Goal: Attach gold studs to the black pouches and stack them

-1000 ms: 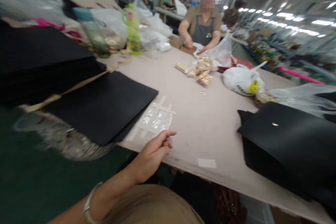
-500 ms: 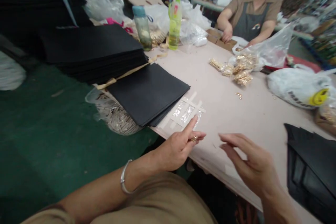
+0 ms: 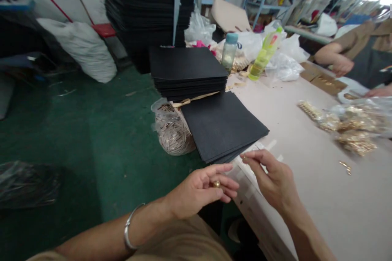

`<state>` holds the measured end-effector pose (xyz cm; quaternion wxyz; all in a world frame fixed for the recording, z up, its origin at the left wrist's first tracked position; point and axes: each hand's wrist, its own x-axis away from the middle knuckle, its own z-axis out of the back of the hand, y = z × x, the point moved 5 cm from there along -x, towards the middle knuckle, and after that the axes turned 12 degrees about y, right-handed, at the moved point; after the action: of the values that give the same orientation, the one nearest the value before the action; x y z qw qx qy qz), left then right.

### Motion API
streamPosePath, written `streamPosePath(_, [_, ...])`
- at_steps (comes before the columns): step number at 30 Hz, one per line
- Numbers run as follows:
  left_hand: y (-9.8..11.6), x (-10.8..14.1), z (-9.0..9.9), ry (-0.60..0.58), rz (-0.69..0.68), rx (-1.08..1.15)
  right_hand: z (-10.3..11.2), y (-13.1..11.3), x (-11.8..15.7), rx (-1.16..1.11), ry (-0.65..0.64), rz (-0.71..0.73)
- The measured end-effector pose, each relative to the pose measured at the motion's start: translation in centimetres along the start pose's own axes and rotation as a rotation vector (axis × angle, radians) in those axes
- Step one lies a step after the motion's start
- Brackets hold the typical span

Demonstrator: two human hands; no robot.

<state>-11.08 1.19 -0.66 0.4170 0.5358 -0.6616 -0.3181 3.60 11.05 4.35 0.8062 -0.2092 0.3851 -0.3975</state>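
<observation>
Near the table's front edge, my left hand (image 3: 203, 189) has its fingers apart. A shiny gold item (image 3: 216, 184) sits at its fingers; whether it is a ring or a loose piece is unclear. To the right, my right hand (image 3: 275, 179) pinches a tiny gold piece (image 3: 243, 157) between thumb and fingertips. Partly hidden behind that hand is a sheet with pale strips (image 3: 260, 146), beside a stack of black sheets (image 3: 225, 124). A few small gold pieces (image 3: 346, 167) lie on the pale table (image 3: 318, 204).
A taller black stack (image 3: 188, 65) stands behind, with a blue-lidded bottle (image 3: 229, 53) and a yellow-green bottle (image 3: 265, 55). Bagged gold parts (image 3: 357, 130) lie to the right. Across the table, a person's hand (image 3: 343, 66) is over a cardboard box (image 3: 327, 83).
The view has swung left, so the table items appear farther right. My right hand has come over the strip sheet, its fingertips closed on a tiny piece. My left hand's index finger no longer points at the sheet.
</observation>
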Motion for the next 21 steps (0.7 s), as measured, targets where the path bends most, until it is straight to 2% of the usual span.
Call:
streamPosePath(2, [0.3, 0.6, 2.4, 0.218, 0.008, 0.009, -2.0, 0.6, -3.0, 0.059, 0.027, 0.018])
streamPosePath(5, [0.9, 1.0, 5.9, 0.579, -0.054, -0.062, -5.8, 0.9, -6.9, 0.162, -0.029, 0.132])
streamPosePath(7, [1.3, 0.9, 7.5, 0.717, -0.092, -0.101, -7.9, 0.9, -8.5, 0.242, -0.082, 0.200])
streamPosePath(9, [1.6, 0.2, 8.3, 0.755, -0.106, -0.117, -9.2, 1.1, -9.0, 0.290, -0.131, 0.240])
streamPosePath(11, [1.9, -0.5, 8.8, 0.759, -0.112, -0.129, -9.4, 1.2, -8.6, 0.310, -0.175, 0.264])
streamPosePath(16, [2.3, -1.6, 9.3, 0.786, -0.129, -0.185, -7.2, 1.3, -5.5, 0.249, -0.262, 0.242])
streamPosePath(21, [2.6, -1.6, 9.1, 0.794, -0.165, -0.263, -5.2, 2.1, -3.0, 0.145, -0.253, 0.127])
